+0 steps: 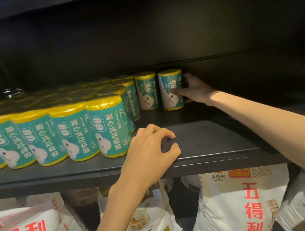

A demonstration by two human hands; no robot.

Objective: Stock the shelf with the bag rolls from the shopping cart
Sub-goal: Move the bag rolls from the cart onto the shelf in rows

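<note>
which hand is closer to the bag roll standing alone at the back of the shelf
Right. The right hand grips that bag roll; the left hand rests apart on the shelf edge.

Setting: shop; black shelf (202, 139) carries rows of identical bag rolls (111, 126), flour sacks (243, 207) stocked below.

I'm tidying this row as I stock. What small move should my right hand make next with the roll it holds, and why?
Probably slide the held roll left until it meets its neighbour roll. The right hand has it upright at the back of the shelf, but a dark gap separates the two, while the other rolls stand packed together.
</note>
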